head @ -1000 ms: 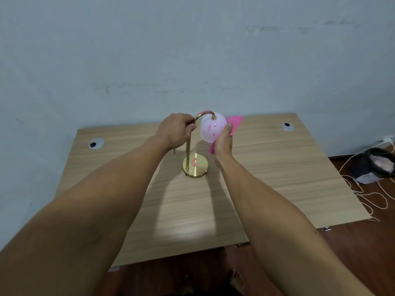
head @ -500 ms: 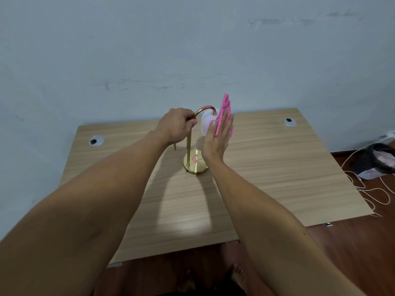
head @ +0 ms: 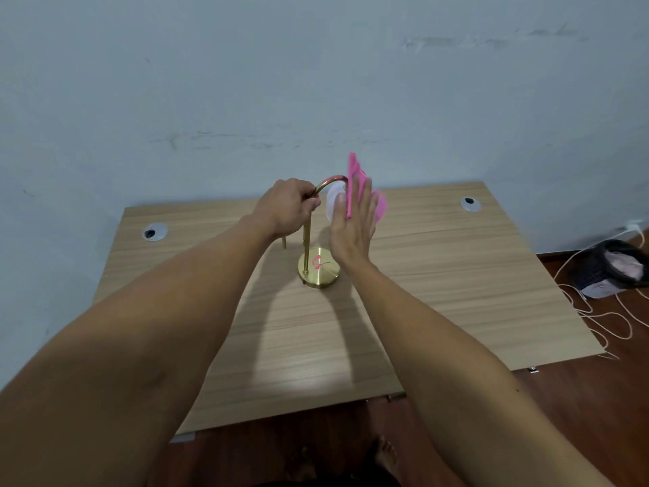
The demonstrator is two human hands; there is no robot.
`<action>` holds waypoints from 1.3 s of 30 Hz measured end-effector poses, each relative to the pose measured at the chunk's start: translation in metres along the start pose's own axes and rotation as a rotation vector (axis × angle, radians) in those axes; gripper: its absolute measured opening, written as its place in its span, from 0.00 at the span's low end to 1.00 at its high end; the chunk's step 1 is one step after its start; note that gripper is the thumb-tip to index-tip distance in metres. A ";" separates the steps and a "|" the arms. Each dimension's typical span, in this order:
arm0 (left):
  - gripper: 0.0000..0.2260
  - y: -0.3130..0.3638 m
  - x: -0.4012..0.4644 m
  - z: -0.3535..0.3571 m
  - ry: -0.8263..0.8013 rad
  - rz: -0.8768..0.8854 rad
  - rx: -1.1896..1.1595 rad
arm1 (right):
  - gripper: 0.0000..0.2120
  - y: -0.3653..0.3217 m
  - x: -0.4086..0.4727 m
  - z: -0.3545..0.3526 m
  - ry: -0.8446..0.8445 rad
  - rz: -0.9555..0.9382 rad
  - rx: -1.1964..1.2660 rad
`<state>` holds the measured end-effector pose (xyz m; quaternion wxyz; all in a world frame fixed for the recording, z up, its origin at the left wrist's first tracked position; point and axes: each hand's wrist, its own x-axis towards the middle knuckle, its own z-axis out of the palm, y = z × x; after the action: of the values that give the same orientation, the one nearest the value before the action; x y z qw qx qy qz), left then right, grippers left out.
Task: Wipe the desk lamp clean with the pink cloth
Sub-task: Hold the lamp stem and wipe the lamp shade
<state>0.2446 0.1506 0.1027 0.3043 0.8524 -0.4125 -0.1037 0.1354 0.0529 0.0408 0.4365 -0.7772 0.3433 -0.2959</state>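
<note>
A small brass desk lamp (head: 319, 272) stands mid-desk, its round base marked with a pink scribble. Its curved neck arches up to a white globe shade (head: 333, 202). My left hand (head: 286, 207) is closed around the top of the neck, to the left of the shade. My right hand (head: 353, 228) is upright and flat, pressing the pink cloth (head: 354, 177) against the right side of the shade. The cloth sticks up above my fingers and shows again past them on the right. Most of the shade is hidden behind my right hand.
The wooden desk (head: 439, 275) stands against a pale blue wall, with a cable grommet at back left (head: 154, 232) and back right (head: 470, 204). On the floor to the right are a dark basket (head: 611, 263) and loose white cords (head: 597, 311).
My right hand turned from cupping the shade's underside to standing flat against its right side, bringing the cloth up over the shade. My left hand kept its hold on the neck.
</note>
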 end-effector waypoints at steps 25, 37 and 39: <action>0.10 -0.001 0.001 0.001 -0.003 0.007 -0.023 | 0.29 0.013 0.000 -0.001 0.079 -0.025 -0.004; 0.10 0.000 0.000 0.000 -0.009 -0.028 -0.036 | 0.38 0.041 0.026 0.012 0.081 0.390 0.322; 0.10 -0.001 0.000 0.000 -0.009 -0.028 -0.038 | 0.28 0.008 0.011 0.003 0.107 0.138 0.172</action>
<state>0.2449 0.1509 0.1020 0.3171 0.8516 -0.4000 -0.1194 0.1420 0.0426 0.0346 0.5019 -0.6944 0.3923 -0.3345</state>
